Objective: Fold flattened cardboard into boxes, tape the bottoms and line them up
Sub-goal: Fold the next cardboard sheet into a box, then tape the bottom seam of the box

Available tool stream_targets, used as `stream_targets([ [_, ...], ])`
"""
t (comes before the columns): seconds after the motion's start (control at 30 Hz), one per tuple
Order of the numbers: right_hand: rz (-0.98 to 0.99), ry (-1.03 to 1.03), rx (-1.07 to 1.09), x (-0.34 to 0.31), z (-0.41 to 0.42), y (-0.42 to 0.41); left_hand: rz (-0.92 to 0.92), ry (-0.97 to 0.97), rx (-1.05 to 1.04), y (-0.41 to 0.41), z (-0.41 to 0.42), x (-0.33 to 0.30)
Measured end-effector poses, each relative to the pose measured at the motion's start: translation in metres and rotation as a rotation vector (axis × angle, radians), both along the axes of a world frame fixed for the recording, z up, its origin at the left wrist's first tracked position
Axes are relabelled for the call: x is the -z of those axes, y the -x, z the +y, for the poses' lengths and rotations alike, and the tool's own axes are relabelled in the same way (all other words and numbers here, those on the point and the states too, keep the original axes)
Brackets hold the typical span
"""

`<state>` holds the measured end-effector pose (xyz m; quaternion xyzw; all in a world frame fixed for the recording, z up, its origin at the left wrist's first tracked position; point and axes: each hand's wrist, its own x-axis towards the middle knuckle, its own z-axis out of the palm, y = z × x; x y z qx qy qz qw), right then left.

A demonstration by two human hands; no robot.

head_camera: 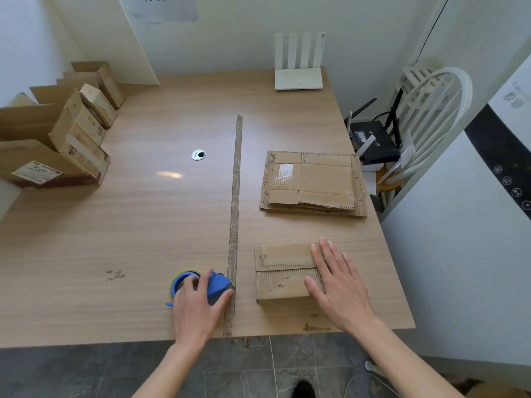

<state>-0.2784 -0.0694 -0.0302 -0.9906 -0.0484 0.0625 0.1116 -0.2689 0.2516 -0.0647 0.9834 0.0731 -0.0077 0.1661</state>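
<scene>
A small folded cardboard box (280, 272) lies bottom-up near the front edge of the wooden table (143, 225), its flaps closed. My right hand (334, 285) rests flat on its right side, fingers spread. My left hand (198, 304) grips a blue tape dispenser (214, 284) with a yellow-rimmed roll, standing on the table just left of the box. A stack of flattened cardboard (313, 183) lies further back on the right. Several finished open boxes (66, 133) stand in a row along the table's left side.
A long strip of old tape (235, 219) runs down the table's middle. A round cable hole (198, 154) sits centre. A white router (298, 77) stands at the back. Right of the table are a white chair (431, 116) and a black router (373, 142).
</scene>
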Motion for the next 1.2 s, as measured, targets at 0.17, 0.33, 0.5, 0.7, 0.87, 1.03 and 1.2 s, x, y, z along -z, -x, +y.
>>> stream_targets([
  [0.17,0.003,0.016,-0.016,-0.002,0.0,0.0,0.105,-0.263,0.067,-0.011,0.027,0.02],
  [0.33,0.005,-0.049,-0.023,-0.006,-0.003,-0.002,0.059,0.028,0.175,-0.028,0.025,-0.03],
  [0.5,-0.121,-0.081,-0.023,-0.009,-0.002,-0.003,0.037,0.572,0.301,-0.05,-0.041,-0.135],
  [0.7,-0.038,-0.378,0.037,-0.012,-0.012,-0.004,0.235,0.441,0.529,-0.059,-0.114,-0.139],
  [0.87,0.214,-1.08,0.315,-0.017,-0.012,-0.009,0.264,0.355,0.602,-0.074,-0.124,-0.133],
  [1.03,0.437,-1.385,0.489,-0.027,-0.011,-0.009,0.248,0.325,0.604,-0.076,-0.126,-0.132],
  [1.2,0.332,-1.328,0.436,-0.03,-0.021,-0.013,0.255,0.301,0.612,-0.074,-0.125,-0.135],
])
